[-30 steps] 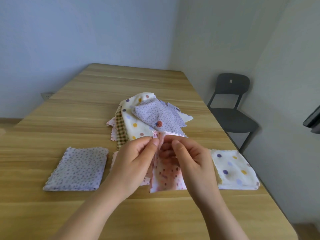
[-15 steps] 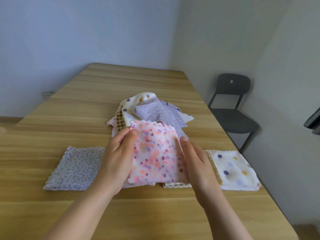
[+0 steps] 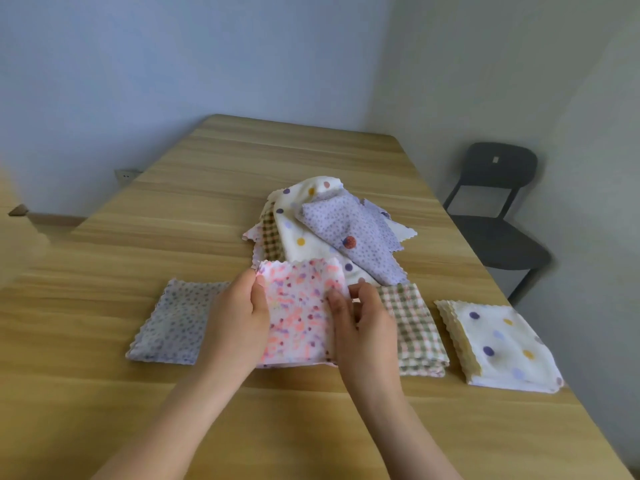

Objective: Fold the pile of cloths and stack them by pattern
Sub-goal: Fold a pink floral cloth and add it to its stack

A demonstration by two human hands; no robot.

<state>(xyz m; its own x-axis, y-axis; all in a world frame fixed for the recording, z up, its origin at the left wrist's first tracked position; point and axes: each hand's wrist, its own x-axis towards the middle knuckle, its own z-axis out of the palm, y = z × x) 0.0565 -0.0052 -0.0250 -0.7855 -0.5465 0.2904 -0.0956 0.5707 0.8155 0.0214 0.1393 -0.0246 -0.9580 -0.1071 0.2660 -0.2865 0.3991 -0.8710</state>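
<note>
From my remote seat I look down on a wooden table [image 3: 207, 427] with a dark chair [image 3: 498, 216] beside its right edge. The unfolded pile of cloths [image 3: 346, 230] sits mid-table. Nearer me lie a folded white polka-dot cloth [image 3: 502, 344], a folded checked cloth [image 3: 415, 334] and a folded lilac dotted cloth [image 3: 173, 323]. Between the lilac and checked ones is the folded pink speckled cloth [image 3: 298, 313], with the left hand [image 3: 235, 323] pinching its left edge and the right hand [image 3: 367, 330] pinching its right.
</note>
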